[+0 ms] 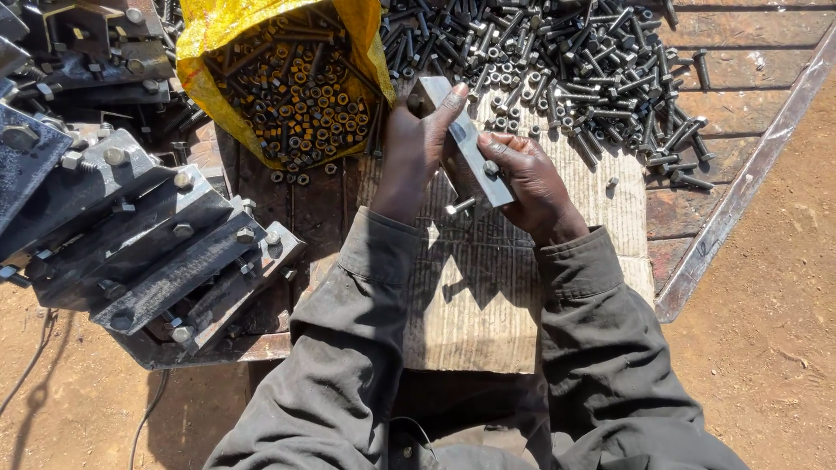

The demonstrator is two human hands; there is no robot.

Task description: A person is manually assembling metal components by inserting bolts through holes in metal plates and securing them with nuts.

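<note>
My left hand [416, 148] and my right hand [529, 181] both grip a flat grey metal bracket [467, 139], held tilted above a sheet of corrugated cardboard [475, 287]. My left thumb presses on the bracket's upper face. A bolt head [491, 168] shows on the bracket by my right fingers, and the bolt's threaded end [459, 207] sticks out underneath. Both arms wear dark grey sleeves.
A yellow sack [218, 26] full of nuts lies open at the top left. A heap of dark bolts [575, 61] covers the top right. Stacked bolted brackets [148, 244] sit at the left. A rusty metal tray edge [740, 200] runs along the right, with dirt ground beyond.
</note>
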